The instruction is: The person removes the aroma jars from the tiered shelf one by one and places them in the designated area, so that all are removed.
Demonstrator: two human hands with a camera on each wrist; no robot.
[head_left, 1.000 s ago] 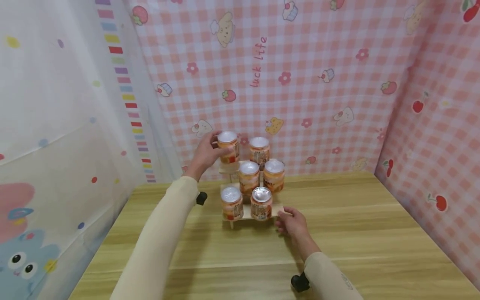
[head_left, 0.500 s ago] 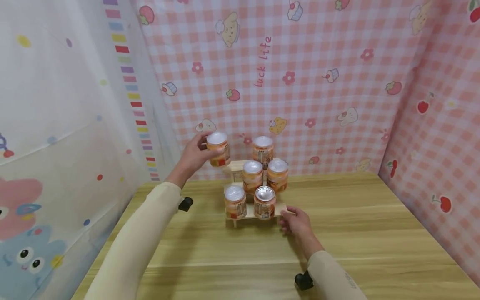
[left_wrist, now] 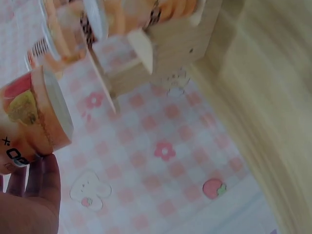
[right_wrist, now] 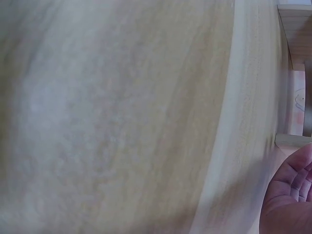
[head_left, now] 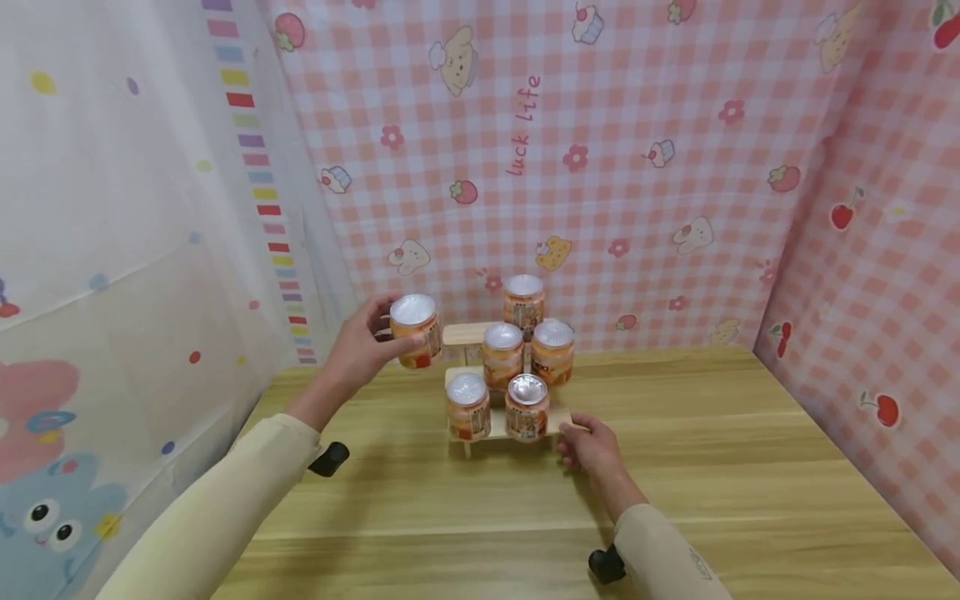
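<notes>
My left hand (head_left: 362, 350) grips an orange can (head_left: 416, 332) with a silver lid, held in the air left of a stepped wooden rack (head_left: 467, 335). In the left wrist view the same can (left_wrist: 34, 117) shows at the left edge, fingers curled beneath it. The rack's top step carries one can (head_left: 523, 304) at its right. Two cans (head_left: 502, 357) stand on the middle step and two more (head_left: 528, 408) on the lowest. At the lowest step's right end, my right hand (head_left: 595, 450) holds the board's edge; its fingertips are partly hidden in the right wrist view.
The rack stands on a wood-grain table (head_left: 675, 467), near its back edge. Behind hangs a pink checked cloth (head_left: 600, 200), continuing along the right side. A white patterned curtain (head_left: 150, 250) closes the left side.
My left hand has carried the can off the left of the top step, moving left and then lower. That end of the step is now bare. My right hand stays at the rack.
</notes>
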